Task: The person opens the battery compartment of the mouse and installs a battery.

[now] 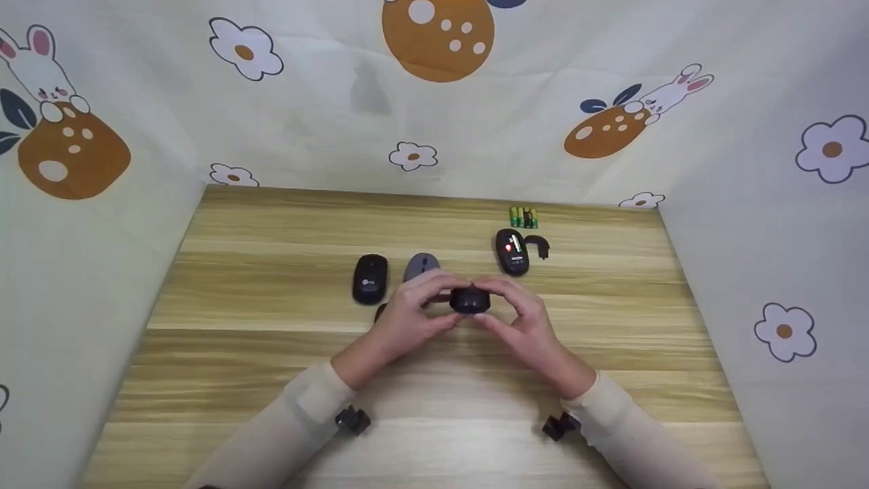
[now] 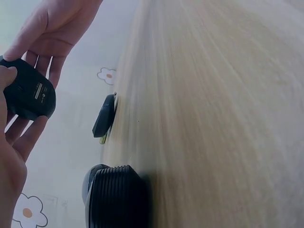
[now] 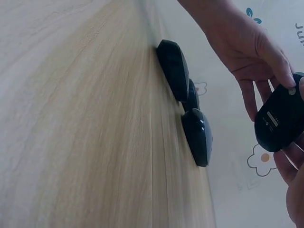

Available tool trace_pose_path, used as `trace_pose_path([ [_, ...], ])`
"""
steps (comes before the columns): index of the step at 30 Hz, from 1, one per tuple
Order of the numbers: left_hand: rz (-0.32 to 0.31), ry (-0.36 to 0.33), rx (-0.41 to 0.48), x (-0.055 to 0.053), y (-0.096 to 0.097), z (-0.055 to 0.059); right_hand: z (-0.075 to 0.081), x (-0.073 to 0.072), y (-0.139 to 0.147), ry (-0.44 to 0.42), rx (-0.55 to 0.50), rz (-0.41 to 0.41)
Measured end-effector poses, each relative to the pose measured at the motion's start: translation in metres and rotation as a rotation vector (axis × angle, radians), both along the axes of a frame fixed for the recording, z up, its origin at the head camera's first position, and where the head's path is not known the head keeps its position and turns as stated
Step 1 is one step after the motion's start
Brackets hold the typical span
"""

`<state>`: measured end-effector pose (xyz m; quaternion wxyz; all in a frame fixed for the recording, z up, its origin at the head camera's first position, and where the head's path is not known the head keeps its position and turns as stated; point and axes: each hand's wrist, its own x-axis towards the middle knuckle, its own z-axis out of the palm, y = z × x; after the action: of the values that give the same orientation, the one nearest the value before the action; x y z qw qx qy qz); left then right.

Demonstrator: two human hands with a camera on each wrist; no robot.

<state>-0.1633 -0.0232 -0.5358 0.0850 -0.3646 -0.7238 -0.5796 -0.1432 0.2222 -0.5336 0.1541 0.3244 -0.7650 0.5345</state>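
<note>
- Left hand [image 1: 414, 311]: thumb and fingers curve round the left side of the held mouse [image 1: 470, 301], fingers on its far side and thumb on its near side.
- Right hand [image 1: 526, 314]: mirrors this on the other side, thumb and fingers pinching the same mouse, with the two hands' fingertips nearly meeting.
- The held mouse is black, lifted clear of the wooden surface [image 1: 434, 435] and above its middle; a face with small pale print is turned towards the wrist cameras.
- A dark object [image 1: 381, 312] peeks out beside the left hand, mostly hidden by it.
- A black mouse [image 1: 370, 279] with a pale logo lies farther out, left of the surface's middle.
- Just right of it, a grey mouse [image 1: 423, 262] is partly covered by the left hand.
- Towards the far right corner lies another black mouse [image 1: 512, 252], showing red and bright marks too small to make out.
- A curved black piece [image 1: 540, 245] sits just beside its right side.
- Four batteries [image 1: 523, 217] lie in a row near the far edge, right of centre.
- Beyond that edge hangs a pale printed cloth [image 1: 312, 129] with flowers and rabbits.
</note>
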Motion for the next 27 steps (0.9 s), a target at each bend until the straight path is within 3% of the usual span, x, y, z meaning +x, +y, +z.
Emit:
trace_pose_path([
  [8,0.038,-0.002,-0.046,0.0007,0.0003,-0.0012,-0.0038,-0.0011,-0.0011,-0.07,-0.02,0.013],
  [20,0.034,-0.103,-0.027,0.0003,0.0008,-0.0025,-0.0029,0.0005,-0.0049,-0.168,-0.084,0.041],
  [27,0.024,-0.203,-0.002,-0.0004,0.0015,-0.0055,-0.0012,0.0017,-0.0051,-0.225,-0.071,0.04],
])
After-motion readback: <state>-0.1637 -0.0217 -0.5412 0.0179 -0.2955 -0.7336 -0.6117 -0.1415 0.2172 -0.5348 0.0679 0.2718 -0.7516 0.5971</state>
